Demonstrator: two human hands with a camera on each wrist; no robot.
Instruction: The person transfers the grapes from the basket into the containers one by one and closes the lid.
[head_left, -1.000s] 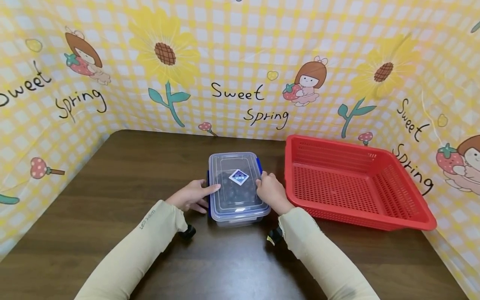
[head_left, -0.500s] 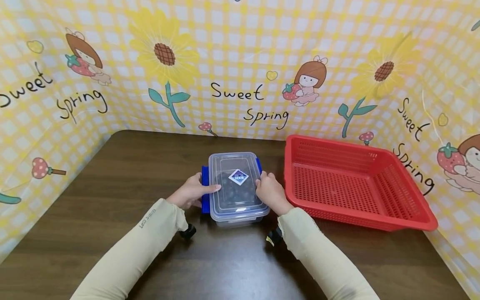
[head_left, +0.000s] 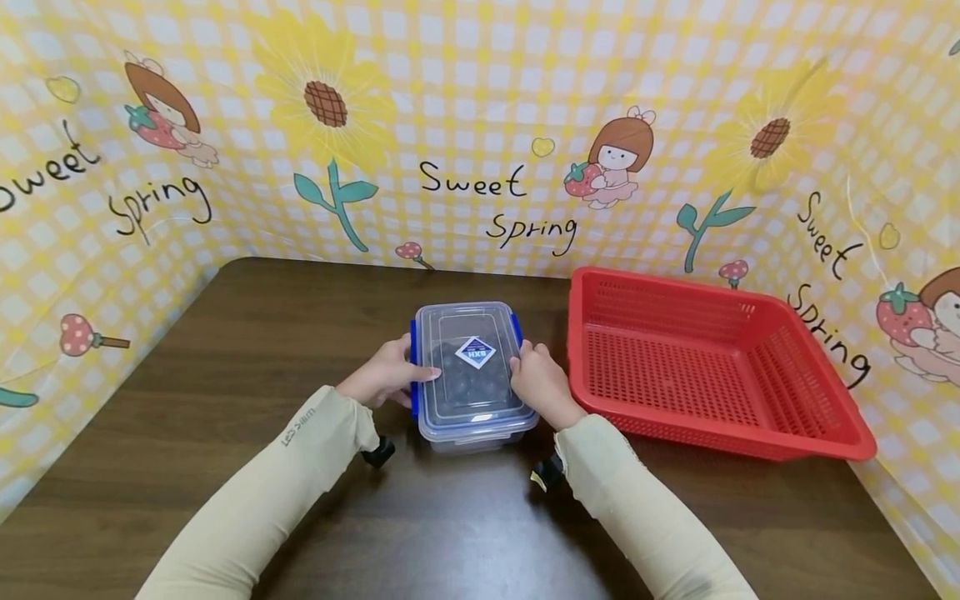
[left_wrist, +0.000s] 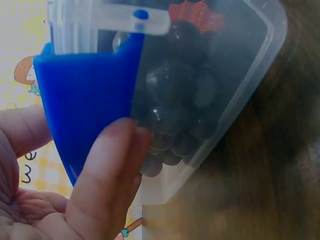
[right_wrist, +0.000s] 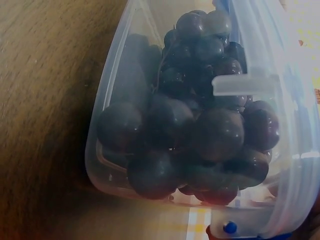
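Observation:
A clear plastic food container [head_left: 467, 400] with a lid and blue side latches sits on the table. Through its wall in the right wrist view show dark round grapes [right_wrist: 217, 132] in a bunch. My left hand [head_left: 384, 372] grips the container's left side, thumb over the lid edge. In the left wrist view its fingers [left_wrist: 107, 172] press on the blue latch [left_wrist: 90, 100], which hangs down along the wall. On the other side, my right hand [head_left: 546, 383] holds the lid's right edge with curled fingers, partly covering the right latch [head_left: 516, 331].
A red perforated basket [head_left: 675, 433] stands on the dark wooden table [head_left: 225, 375], just right of the right hand. Checked yellow cloth [head_left: 480, 100] walls in the table at the back and sides.
The left latch stuck out wide half a second ago and now lies closer to the container's side, with the left fingers at it. The right hand keeps its hold.

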